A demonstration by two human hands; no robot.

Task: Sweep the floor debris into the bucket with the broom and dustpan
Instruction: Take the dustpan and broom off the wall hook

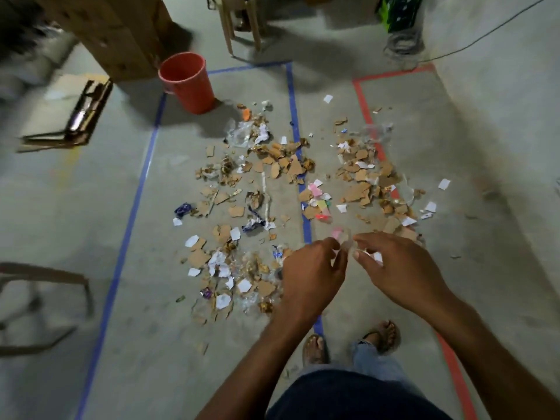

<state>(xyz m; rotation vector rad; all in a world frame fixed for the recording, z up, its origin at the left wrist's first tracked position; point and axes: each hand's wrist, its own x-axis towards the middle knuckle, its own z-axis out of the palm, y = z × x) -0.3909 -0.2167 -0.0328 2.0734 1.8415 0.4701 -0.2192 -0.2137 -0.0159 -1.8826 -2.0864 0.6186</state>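
Note:
Debris (272,189) of torn cardboard, paper scraps, wrappers and clear plastic is spread over the concrete floor across the blue tape line. The red bucket (187,81) stands upright at the far left of the pile. My left hand (312,274) and my right hand (394,268) are held close together above the near edge of the pile. Both pinch a small clear plastic scrap (349,246) between their fingertips. A flat brown object with a shiny part (77,119), possibly the dustpan, lies blurred at the left. I see no broom that I can make out.
Blue tape (136,189) and red tape (363,101) mark rectangles on the floor. A large cardboard box (115,31) stands behind the bucket, stool legs (242,28) at the back, a chair frame (45,298) at near left. My sandalled feet (348,344) are below the hands.

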